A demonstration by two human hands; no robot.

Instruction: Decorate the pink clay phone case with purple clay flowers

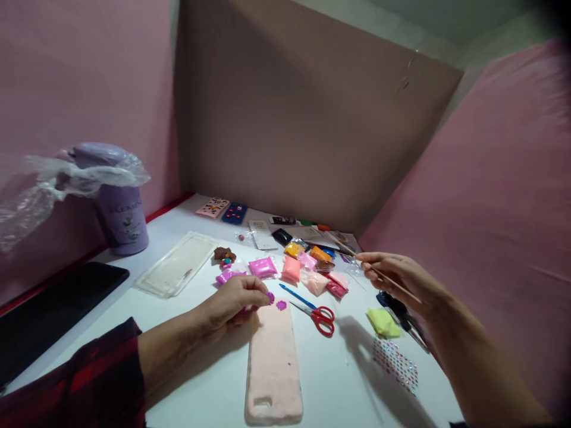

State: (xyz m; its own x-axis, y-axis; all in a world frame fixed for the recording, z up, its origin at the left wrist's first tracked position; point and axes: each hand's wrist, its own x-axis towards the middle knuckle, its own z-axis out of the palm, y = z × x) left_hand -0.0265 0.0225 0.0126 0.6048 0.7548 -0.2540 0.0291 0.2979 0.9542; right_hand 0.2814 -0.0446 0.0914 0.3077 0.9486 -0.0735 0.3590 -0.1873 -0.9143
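Observation:
A phone case [275, 365] covered in pale pink clay lies on the white table, its camera cutout toward me. Near its far end sits a small purple clay flower [281, 305]. My left hand [236, 300] is closed at that end, thumb and finger pinching another purple clay piece [270, 298]. Off to the right, my right hand [397, 273] is raised above the table. Its fingers close around a thin wooden stick [388, 277] that points away to the upper left. Red-handled scissors [322, 318] and a blue pen-like tool [294, 293] lie right of the case.
Several clay packets [263, 267] are grouped behind the case. Clear phone cases [178, 264] lie at left, near a black phone-like slab [57, 315] and a purple tumbler [122, 208]. At right are a yellow-green packet [383, 323] and a rhinestone sheet [396, 364].

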